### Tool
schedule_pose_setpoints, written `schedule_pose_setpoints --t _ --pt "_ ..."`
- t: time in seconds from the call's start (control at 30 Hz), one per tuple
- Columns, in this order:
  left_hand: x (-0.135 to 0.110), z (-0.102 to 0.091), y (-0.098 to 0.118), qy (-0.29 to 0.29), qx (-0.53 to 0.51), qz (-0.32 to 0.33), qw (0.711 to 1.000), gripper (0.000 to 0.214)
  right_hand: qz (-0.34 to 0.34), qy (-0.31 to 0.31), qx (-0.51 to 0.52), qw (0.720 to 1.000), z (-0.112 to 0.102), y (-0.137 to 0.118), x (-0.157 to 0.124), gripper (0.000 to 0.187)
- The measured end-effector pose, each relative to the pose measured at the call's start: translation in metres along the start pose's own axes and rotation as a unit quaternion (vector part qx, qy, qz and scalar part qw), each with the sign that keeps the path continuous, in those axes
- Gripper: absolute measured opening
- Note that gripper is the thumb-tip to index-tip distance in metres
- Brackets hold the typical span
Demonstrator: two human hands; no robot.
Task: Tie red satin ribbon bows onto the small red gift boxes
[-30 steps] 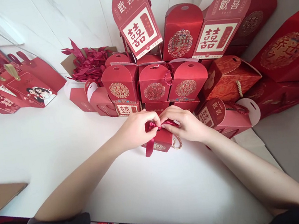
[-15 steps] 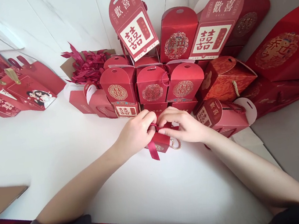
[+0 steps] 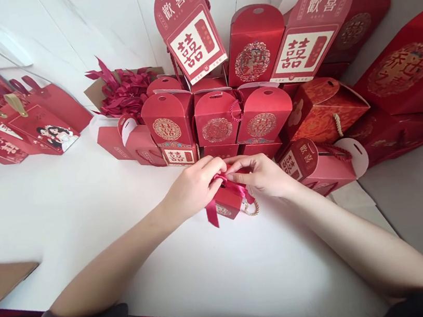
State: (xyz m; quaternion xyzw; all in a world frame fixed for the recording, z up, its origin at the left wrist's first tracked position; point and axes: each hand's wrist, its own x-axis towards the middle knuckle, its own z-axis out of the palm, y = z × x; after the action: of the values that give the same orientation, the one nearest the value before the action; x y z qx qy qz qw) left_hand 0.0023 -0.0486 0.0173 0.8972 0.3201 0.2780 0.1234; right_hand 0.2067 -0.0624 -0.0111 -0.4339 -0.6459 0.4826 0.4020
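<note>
A small red gift box point(image 3: 228, 201) with a gold emblem stands on the white table in front of me. Dark red satin ribbon point(image 3: 212, 213) lies over its top, one tail hanging down the left side and another on the right. My left hand point(image 3: 198, 184) is closed, its thumb and fingers pinching the ribbon above the box. From the other side my right hand point(image 3: 263, 176) pinches the ribbon between thumb and forefinger, close to the left fingertips. A gold twisted cord handle point(image 3: 252, 208) loops out at the box's right. My hands partly hide the box top.
Stacked red gift boxes point(image 3: 216, 121) stand right behind my hands, with more boxes point(image 3: 326, 166) at the right. A carton of loose red ribbons point(image 3: 124, 94) is behind on the left. Red bags point(image 3: 44, 129) stand farther left; a brown cardboard piece point(image 3: 4, 284) lies at the left edge.
The ribbon at the box top has shifted: a loop or tail now shows on the right below my right fingers. My right hand has changed its pinch slightly. The left tail has swung a little left.
</note>
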Motion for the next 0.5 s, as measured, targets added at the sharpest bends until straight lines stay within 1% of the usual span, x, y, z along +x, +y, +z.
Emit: schedule_pose_setpoints --t 0.1,0.2,0.27,0.4,0.43,0.5 --pt "0.003 -0.011 0.004 -0.024 -0.073 -0.058 0.995 0.013 0.001 -0.004 -0.016 1.0 0.0 -0.004 -0.002 0.011" --pt "0.006 -0.024 0.009 -0.062 -0.12 -0.123 0.983 0.005 0.0 -0.009 -0.033 0.999 0.0 -0.008 -0.002 0.008" --pt "0.007 -0.03 0.012 -0.07 -0.118 -0.145 0.98 0.007 0.0 -0.009 -0.041 0.999 -0.001 -0.008 -0.002 0.007" --pt "0.008 -0.036 0.015 -0.044 -0.046 -0.144 0.988 0.025 -0.005 -0.005 -0.06 0.998 0.0 -0.009 -0.002 0.007" --pt "0.007 -0.036 0.015 -0.046 -0.039 -0.151 0.987 0.029 -0.006 -0.003 -0.063 0.998 0.0 -0.009 -0.002 0.007" --pt "0.007 -0.036 0.016 -0.067 -0.057 -0.174 0.981 0.036 -0.007 0.0 -0.062 0.998 0.0 -0.009 -0.002 0.007"
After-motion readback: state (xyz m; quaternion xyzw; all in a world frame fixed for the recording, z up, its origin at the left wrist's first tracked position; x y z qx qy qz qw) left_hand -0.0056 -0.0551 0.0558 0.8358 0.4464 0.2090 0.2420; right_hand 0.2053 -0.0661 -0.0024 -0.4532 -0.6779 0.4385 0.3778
